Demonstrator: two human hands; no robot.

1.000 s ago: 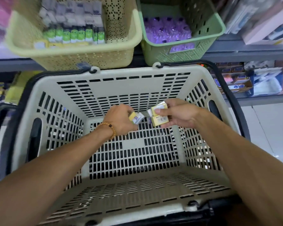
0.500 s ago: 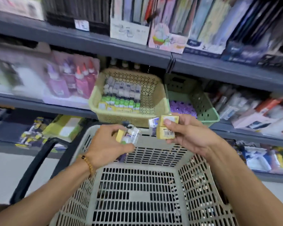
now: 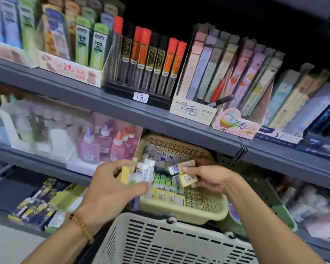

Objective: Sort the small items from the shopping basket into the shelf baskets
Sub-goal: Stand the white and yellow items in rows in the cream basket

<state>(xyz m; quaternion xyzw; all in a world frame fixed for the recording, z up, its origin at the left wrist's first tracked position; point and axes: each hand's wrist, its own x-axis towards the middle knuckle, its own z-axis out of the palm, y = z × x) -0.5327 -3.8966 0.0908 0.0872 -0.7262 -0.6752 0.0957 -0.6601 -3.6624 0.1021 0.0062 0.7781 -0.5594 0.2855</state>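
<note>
Step in hand, as judged: small boxes lifted out of the shopping basket (image 3: 171,242) and carried up to the shelf baskets; placing not yet done.

Left hand (image 3: 111,185) was at about 9 o'clock of the cream shelf basket (image 3: 202,212), fingers curled round a bunch of small items (image 3: 141,173): a yellow box, some white boxes and what looked like a clear tube. Exact count could not be told.

Right hand (image 3: 211,180) was over the middle of the cream basket, thumb and fingers pinching two little yellow boxes (image 3: 185,174), one stacked on the other, a barcode showing on the lower one.

Containers, left to right:
- Cream shelf basket, on the lower shelf (image 3: 274,155) just beyond the shopping basket: rows of grey-white boxes at 12 o'clock, green-capped ones mid-basket, yellow boxes along the 6 o'clock edge. Right half of its floor was bare.
- Green shelf basket (image 3: 271,199), at 3 o'clock of the cream one: mostly hidden by the right forearm; a purple patch showed, contents not identifiable.
- Shopping basket, at 6 o'clock: only its slotted far wall visible.

Next move, as judged: lower the yellow boxes to the matching yellow row and release them upright; the left hand's mixed bunch needs sorting by kind first.
</note>
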